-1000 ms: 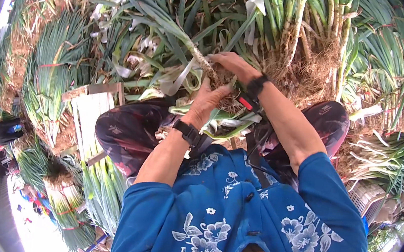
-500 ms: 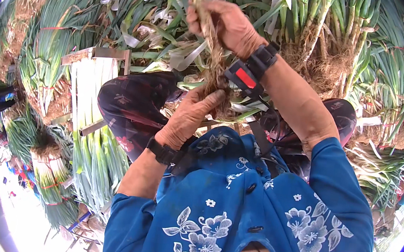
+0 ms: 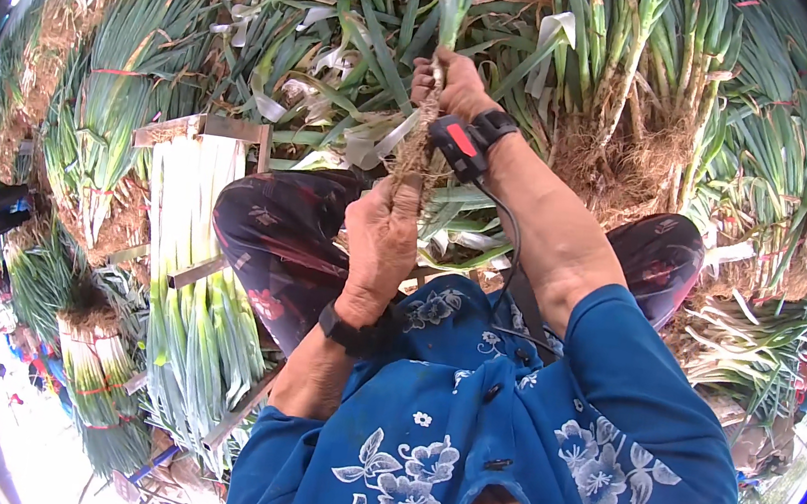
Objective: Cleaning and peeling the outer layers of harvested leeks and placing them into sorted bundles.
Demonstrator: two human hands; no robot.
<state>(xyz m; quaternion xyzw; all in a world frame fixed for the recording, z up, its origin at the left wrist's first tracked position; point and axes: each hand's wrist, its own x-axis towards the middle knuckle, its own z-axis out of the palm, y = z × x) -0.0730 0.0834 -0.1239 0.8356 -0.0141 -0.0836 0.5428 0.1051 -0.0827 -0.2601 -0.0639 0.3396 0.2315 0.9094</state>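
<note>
A green onion [image 3: 428, 112] stands roughly upright in front of me, with its leaves pointing away and its brown, shaggy root end toward me. My right hand [image 3: 462, 88] is closed around the stalk below the leaves. Nearer my lap, my left hand [image 3: 382, 239] is closed on the root end, thumb and fingers pressed together over the roots. Beneath and beyond the hands lies a heap of loose leaves and pale peeled skins [image 3: 345, 74]. Stripped white-stemmed green onions [image 3: 191, 196] lie in a wooden rack [image 3: 171, 131] to my left.
Unpeeled green onions with brown roots [image 3: 626, 159] stand at the far right. Tied bundles [image 3: 114, 106] are stacked along the left, with another tied bundle [image 3: 99, 356] lower down. Loose pale-stemmed onions [image 3: 740, 339] lie on the right. My knees flank the work spot.
My right hand has moved away from me and slightly right along with the stalk, which is now more upright. My left hand has turned more upright, still holding the root end.
</note>
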